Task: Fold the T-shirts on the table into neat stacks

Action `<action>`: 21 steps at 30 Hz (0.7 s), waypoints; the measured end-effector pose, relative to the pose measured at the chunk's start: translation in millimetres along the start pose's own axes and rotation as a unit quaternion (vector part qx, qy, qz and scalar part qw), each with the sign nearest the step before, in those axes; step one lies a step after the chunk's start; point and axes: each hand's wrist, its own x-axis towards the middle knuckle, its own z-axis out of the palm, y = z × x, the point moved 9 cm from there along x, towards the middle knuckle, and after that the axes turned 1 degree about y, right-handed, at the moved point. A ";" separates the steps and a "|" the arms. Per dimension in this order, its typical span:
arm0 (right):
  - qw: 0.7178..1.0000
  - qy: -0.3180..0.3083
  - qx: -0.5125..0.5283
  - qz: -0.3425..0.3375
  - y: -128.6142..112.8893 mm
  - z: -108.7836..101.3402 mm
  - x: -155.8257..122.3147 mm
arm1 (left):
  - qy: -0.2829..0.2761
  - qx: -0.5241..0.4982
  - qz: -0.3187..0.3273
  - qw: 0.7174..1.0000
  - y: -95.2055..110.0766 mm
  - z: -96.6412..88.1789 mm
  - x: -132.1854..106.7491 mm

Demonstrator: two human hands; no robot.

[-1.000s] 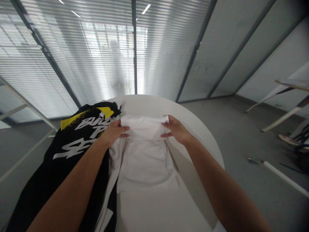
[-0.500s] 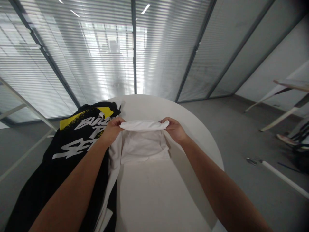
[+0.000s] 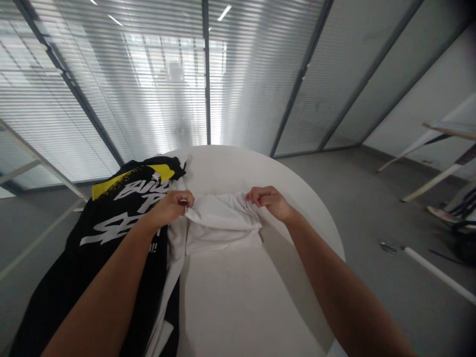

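Head view, seated or standing position over a round white counter (image 3: pixel 241 307). Glass walls with closed blinds (image 3: pixel 260 74) fill the background; grey floor (image 3: pixel 372 198) surrounds the counter. A black shirt (image 3: pixel 92 258) with yellow and white print drapes over the counter's left edge. A white cloth (image 3: pixel 223 223), folded into a short block, lies on the counter just beside the shirt, between the two hands and towards the far side.

Left hand (image 3: pixel 171 207): closed in a loose fist, pinching the cloth's left far corner. Right hand (image 3: pixel 269 202): fingers curled down, gripping the right far corner, where the fabric bunches into small creases.

Change over the last second: the cloth first extended well towards the person, with only its far edge held; that edge was then raised as a taut band. It now rests on the block, so the cloth appears as one compact, layered stack, shorter than before. Both hands have come lower and turned knuckles-up; the shirt has not moved.

On the floor at right lie a white rod (image 3: pixel 435 270) and, beyond it, a shoe (image 3: pixel 442 214).
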 end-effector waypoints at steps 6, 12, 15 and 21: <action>0.989 0.065 -0.053 0.119 18.9 -4.3 -1.3 | -0.077 0.042 -0.006 0.996 14.8 14.4 -7.7; 0.958 0.047 -0.191 0.211 31.2 4.7 -8.1 | -0.144 0.075 -0.052 0.985 6.2 25.3 -12.5; 0.929 0.080 -0.231 0.278 39.6 -0.1 -15.0 | -0.076 0.100 -0.128 0.984 -11.4 17.8 -10.4; 0.899 0.028 -0.293 0.324 43.1 3.3 -20.9 | -0.024 0.257 -0.279 0.925 -42.3 8.1 -20.7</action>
